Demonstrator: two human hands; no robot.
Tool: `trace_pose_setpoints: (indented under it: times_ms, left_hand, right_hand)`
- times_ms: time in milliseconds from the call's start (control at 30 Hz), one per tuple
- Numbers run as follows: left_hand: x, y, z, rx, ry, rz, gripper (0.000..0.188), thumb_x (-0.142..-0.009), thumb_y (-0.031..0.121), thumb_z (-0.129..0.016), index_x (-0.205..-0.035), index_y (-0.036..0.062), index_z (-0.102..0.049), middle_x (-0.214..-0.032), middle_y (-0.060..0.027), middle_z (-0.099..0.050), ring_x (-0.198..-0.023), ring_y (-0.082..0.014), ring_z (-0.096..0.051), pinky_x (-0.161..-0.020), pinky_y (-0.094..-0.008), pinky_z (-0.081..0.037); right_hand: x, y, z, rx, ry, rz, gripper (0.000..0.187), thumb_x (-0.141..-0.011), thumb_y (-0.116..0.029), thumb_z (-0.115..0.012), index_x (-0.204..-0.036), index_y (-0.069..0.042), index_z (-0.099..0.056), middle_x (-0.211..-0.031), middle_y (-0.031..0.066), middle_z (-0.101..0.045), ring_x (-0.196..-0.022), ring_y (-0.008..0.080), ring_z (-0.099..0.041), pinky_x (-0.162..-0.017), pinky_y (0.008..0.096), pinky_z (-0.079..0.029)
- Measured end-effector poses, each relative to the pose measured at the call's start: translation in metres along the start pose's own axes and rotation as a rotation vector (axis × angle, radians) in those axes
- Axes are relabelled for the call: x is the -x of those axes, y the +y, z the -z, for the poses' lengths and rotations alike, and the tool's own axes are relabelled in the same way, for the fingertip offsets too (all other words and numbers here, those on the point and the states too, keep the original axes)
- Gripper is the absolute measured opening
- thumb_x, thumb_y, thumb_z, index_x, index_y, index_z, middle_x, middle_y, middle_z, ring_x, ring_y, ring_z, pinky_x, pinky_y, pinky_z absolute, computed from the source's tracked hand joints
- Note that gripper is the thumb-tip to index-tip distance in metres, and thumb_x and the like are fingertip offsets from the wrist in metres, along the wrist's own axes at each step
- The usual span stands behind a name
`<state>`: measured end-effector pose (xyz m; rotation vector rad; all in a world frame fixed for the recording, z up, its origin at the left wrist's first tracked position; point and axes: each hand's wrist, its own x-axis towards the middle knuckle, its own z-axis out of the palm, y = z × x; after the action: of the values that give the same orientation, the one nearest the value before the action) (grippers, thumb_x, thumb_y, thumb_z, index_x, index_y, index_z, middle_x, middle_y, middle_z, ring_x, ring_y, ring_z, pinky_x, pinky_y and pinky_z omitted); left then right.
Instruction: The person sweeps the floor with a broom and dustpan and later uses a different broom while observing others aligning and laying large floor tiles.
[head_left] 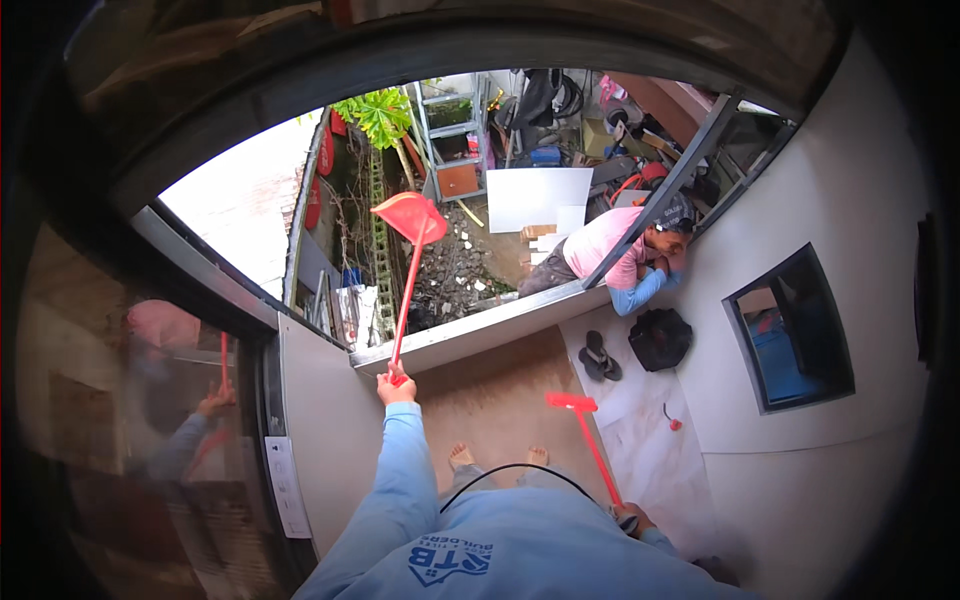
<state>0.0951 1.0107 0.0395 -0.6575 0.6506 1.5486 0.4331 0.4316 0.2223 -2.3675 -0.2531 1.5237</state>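
My left hand (397, 387), at the end of an outstretched arm, is closed round the handle of a red long-handled dustpan (409, 215). Its pan reaches out past the sill (480, 333) of the large opening, over the rubble outside. Low on the right, my right hand (637, 519) grips the handle of a red broom (594, 445). The broom's narrow head points away from me, above the edge between the brown floor and a pale sheet. My right fingers are partly hidden by the handle and my shirt.
Another person (615, 245) in a pink shirt leans on the sill at right. Sandals (599, 357) and a black bag (660, 338) lie below. A dark-framed square opening (795, 328) is in the right wall. Outside stand a ladder (450, 130) and a white board (538, 198).
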Motion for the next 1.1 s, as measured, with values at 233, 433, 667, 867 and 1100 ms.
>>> trace_pose_setpoints:
  times_ms: [233,433,667,867,1100]
  left_hand:
    - [-0.049,-0.002,-0.007,0.285,0.184,0.029,0.023,-0.107,0.015,-0.046,-0.123,-0.0008,-0.049,-0.118,-0.013,-0.061,-0.091,-0.0274,-0.072,-0.115,-0.0572,-0.046]
    - [-0.073,0.01,-0.026,0.24,0.197,-0.021,0.028,-0.108,0.02,-0.047,-0.126,-0.0009,-0.049,-0.117,-0.011,-0.061,-0.088,-0.0239,-0.072,-0.107,-0.0517,-0.054]
    - [-0.058,0.024,-0.019,0.118,0.253,0.093,0.03,-0.108,0.03,-0.051,-0.115,0.0015,-0.048,-0.105,-0.0091,-0.056,-0.072,-0.0224,-0.065,-0.083,-0.037,-0.066]
    - [-0.067,0.045,-0.016,0.155,0.195,0.152,0.029,-0.108,0.03,-0.052,-0.109,0.001,-0.05,-0.104,-0.0124,-0.059,-0.084,-0.0241,-0.068,-0.066,-0.0257,-0.065]
    - [-0.042,0.054,0.013,0.114,0.188,0.143,0.029,-0.109,0.028,-0.048,-0.105,-0.0008,-0.051,-0.11,-0.0162,-0.059,-0.123,-0.0399,-0.058,-0.058,-0.0218,-0.062]
  right_hand:
    - [0.009,0.008,-0.018,0.141,0.15,0.21,0.051,-0.097,-0.048,-0.056,-0.095,0.001,-0.067,-0.082,0.0182,-0.068,-0.077,0.0299,-0.063,-0.073,0.0437,-0.049]
    - [0.034,-0.026,-0.028,0.242,0.237,0.194,0.043,-0.098,-0.04,-0.057,-0.104,0.002,-0.064,-0.1,0.0297,-0.068,-0.097,0.0445,-0.066,-0.083,0.0501,-0.051]
    - [0.084,-0.071,-0.012,0.465,0.37,0.276,0.03,-0.098,-0.033,-0.059,-0.105,-0.004,-0.058,-0.088,0.0271,-0.069,-0.087,0.0493,-0.067,-0.071,0.0559,-0.052]
    - [-0.039,-0.257,-0.047,0.198,0.373,0.761,0.029,-0.096,-0.027,-0.067,-0.104,-0.002,-0.057,-0.082,0.0227,-0.067,-0.078,0.0387,-0.069,-0.067,0.0451,-0.051]
    - [-0.112,-0.467,-0.152,-0.044,0.434,0.918,0.034,-0.104,-0.038,-0.052,-0.11,-0.006,-0.06,-0.09,0.0263,-0.068,-0.091,0.0493,-0.067,-0.076,0.055,-0.05]
